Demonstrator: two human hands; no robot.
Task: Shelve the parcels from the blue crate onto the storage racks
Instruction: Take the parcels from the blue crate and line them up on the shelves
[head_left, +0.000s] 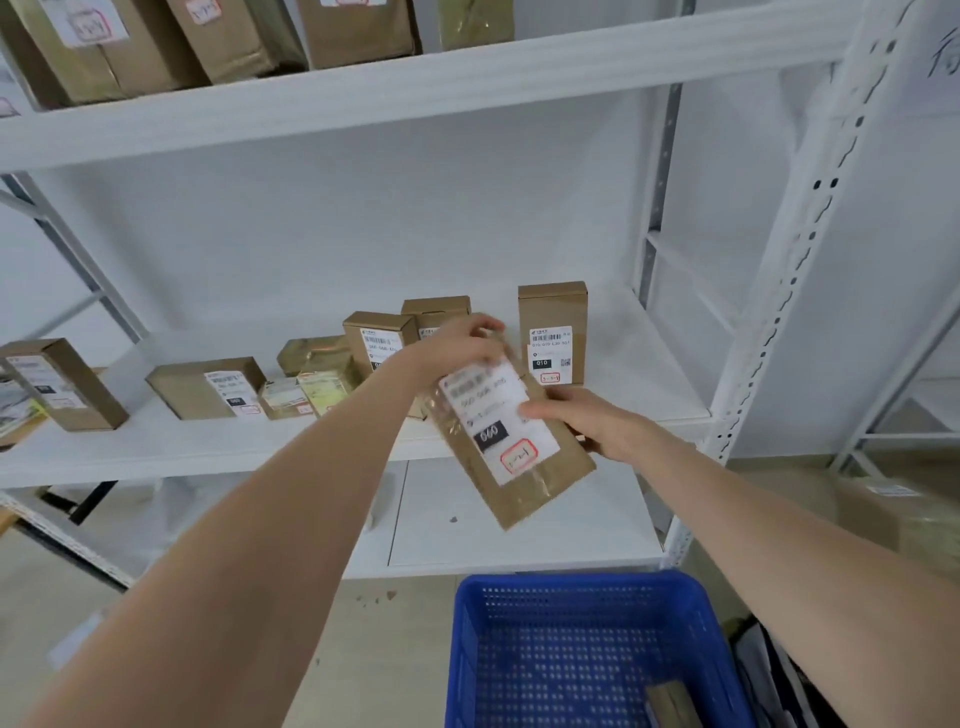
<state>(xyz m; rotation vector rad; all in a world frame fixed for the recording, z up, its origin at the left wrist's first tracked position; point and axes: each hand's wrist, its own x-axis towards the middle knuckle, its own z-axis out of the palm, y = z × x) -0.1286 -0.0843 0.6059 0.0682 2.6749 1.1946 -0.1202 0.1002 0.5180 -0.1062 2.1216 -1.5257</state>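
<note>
A flat brown cardboard parcel with a white label and a black "060" tag hangs tilted in front of the middle shelf. My left hand grips its top end. My right hand holds its right side, thumb on the label. Below, at the bottom of the view, stands the blue crate with one brown parcel lying in its near right corner.
Several labelled brown boxes stand on the middle shelf, the nearest an upright box just behind the held parcel. More parcels fill the top shelf. A white perforated rack post rises at the right. The lower shelf holds nothing visible.
</note>
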